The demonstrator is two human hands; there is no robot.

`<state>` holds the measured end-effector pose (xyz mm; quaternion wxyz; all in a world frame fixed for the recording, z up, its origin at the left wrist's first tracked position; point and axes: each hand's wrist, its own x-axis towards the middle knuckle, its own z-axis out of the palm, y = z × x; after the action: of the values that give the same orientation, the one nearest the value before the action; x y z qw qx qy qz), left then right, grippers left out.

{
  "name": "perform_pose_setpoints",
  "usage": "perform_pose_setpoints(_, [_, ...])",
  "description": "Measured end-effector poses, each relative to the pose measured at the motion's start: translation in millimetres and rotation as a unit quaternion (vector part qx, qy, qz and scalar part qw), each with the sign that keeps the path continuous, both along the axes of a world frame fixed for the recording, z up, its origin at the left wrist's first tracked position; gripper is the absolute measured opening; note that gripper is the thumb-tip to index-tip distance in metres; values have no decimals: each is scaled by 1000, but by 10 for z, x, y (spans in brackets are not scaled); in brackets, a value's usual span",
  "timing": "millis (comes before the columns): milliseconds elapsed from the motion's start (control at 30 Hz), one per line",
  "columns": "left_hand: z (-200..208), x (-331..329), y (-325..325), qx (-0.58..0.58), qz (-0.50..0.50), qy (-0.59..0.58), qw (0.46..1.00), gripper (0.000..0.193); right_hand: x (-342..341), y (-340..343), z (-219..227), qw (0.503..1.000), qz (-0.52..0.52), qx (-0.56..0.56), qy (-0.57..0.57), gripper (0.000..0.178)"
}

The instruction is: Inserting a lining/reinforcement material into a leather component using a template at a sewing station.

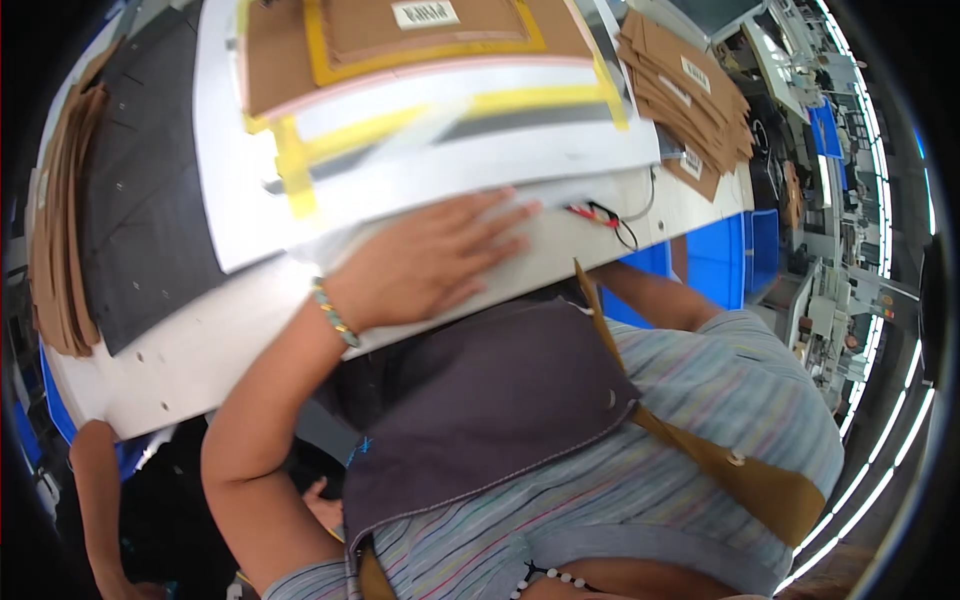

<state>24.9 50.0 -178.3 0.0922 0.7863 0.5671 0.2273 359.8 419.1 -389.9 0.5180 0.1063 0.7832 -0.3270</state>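
My left hand (440,262) lies with fingers outstretched near the table's front edge, blurred by motion, with nothing visible in its grasp. A beaded bracelet (333,312) is on that wrist. Just beyond the fingers is the near edge of a white board (500,160), marked out with yellow tape (295,168). On the board rests a brown panel (275,65) with a yellow frame (320,45) and a white label (425,13). My right forearm (655,295) reaches toward the table edge; its hand is hidden behind my dark apron (490,400).
Red-handled snips (597,214) lie right of my left hand. Brown labelled pieces (690,100) are piled at the far right, and more brown pieces (62,230) hang over a dark sheet (150,170) at left. Blue bins (715,262) stand right. Another person's arm (97,500) is lower left.
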Motion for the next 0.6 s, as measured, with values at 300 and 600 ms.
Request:
perform_pose_setpoints(300, [294,147,24,-84,142,95,982,77,-1469,-528,3109,919,385,-70,-40,31])
perform_pose_setpoints(600, [298,308,-127,-169,192,235,938,64,-1688,-53,2508,689,230,-69,684,35])
